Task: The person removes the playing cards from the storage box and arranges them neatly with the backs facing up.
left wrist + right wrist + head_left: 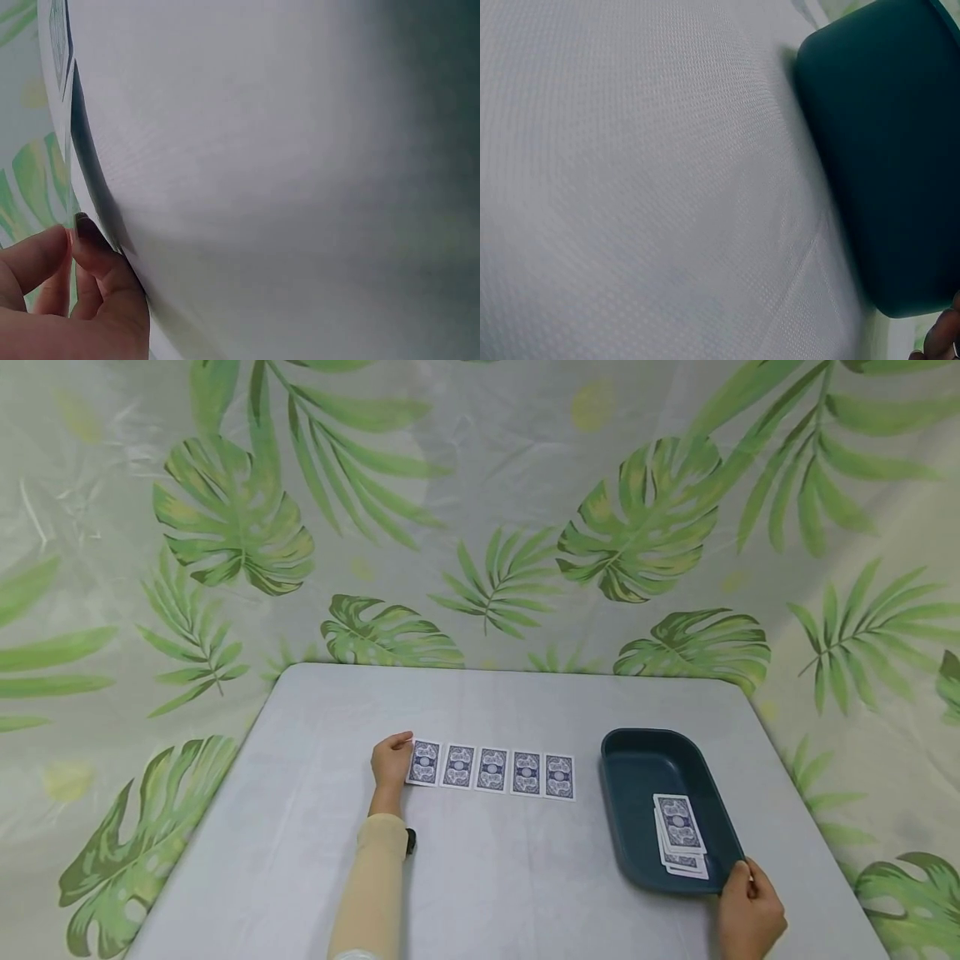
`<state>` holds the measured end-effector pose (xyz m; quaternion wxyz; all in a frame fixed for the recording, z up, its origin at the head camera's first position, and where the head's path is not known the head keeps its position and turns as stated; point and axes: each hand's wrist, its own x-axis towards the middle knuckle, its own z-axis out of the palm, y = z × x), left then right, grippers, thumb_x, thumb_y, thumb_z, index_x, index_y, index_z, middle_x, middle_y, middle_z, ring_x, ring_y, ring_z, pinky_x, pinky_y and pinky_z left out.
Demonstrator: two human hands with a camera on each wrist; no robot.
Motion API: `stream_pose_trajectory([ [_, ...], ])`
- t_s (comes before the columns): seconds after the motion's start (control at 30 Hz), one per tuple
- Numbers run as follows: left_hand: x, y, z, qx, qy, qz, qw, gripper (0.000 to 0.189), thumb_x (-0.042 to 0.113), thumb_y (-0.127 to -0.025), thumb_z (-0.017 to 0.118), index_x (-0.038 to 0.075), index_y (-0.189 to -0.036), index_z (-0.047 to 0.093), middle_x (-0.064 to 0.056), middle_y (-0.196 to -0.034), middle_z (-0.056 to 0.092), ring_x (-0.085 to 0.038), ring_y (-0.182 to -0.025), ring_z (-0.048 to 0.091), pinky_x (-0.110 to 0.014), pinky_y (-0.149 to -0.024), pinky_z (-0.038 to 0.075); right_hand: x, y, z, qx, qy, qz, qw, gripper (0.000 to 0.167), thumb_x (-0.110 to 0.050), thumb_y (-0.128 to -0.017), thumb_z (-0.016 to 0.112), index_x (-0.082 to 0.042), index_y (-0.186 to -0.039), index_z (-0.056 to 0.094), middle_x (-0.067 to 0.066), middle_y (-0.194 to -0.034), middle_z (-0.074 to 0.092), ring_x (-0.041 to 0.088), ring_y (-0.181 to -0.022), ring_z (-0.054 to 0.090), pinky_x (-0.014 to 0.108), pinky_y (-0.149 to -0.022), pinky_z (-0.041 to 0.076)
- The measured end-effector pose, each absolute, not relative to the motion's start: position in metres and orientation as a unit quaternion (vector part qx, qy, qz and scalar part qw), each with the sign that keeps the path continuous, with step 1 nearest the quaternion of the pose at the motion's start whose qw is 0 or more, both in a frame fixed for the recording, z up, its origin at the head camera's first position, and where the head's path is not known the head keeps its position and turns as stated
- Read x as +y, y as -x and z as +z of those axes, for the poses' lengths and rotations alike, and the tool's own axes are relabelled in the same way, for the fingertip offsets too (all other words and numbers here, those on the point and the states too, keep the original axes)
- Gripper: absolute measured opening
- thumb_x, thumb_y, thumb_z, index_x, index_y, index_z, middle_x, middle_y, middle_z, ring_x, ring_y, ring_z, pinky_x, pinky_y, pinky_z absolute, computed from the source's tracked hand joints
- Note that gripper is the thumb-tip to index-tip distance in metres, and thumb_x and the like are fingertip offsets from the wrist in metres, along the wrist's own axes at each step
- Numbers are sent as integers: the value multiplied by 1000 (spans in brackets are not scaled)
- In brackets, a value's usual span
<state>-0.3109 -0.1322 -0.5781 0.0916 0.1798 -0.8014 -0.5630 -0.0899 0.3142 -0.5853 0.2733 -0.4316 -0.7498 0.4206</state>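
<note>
Several playing cards lie face down, blue-patterned backs up, in a side-by-side row. At the row's left end, my left hand [392, 761] pinches the edge of the leftmost playing card [424, 763] between thumb and fingers. The left wrist view shows these fingertips [84, 229] meeting at a thin edge. My right hand [752, 910] grips the near right corner of a dark teal tray [622, 839]. Inside the tray rests a loose, uneven stack of face-down cards [681, 823]. From the right wrist, only the tray's outer side and a bit of the hand show.
A white cloth covers the table [510, 893]. Behind it hangs a leaf-printed curtain [487, 510], which also runs down both sides. To the left hand's right lie the other cards of the row, the rightmost card [559, 777] close to the tray.
</note>
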Motion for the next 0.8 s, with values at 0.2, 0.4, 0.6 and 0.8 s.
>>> stream_pose_trajectory([
  [0.2,-132,309,-575,-814,-176,-545,99,23,1,-91,58,-4,-109,71,-18,-103,70,-33,-96,63,-44,-87,46,313,90,-583,-751,429,421,272,43,-27,-97,47,3,-123,64,-37,-55,32,-8,-58,35,14,-56,30],
  [0.4,-128,306,-570,-816,-175,-541,103,24,1,-91,57,-4,-109,71,-20,-101,70,-34,-95,63,-45,-87,46,312,89,-582,-753,422,422,277,43,-25,-97,48,5,-123,64,-35,-54,33,-8,-56,35,14,-54,30],
  [0.6,-117,305,-564,-817,-154,-548,91,24,1,-92,56,-4,-111,70,-18,-105,69,-32,-97,62,-43,-86,47,313,88,-581,-751,418,425,283,42,-25,-97,48,5,-122,64,-34,-54,34,-9,-54,35,13,-53,30],
  [0.8,-99,304,-559,-826,-123,-543,87,22,0,-94,57,-3,-110,70,-16,-104,70,-30,-97,63,-42,-84,49,311,89,-579,-752,420,422,282,42,-25,-97,48,5,-122,64,-33,-56,34,-8,-57,35,16,-56,30],
])
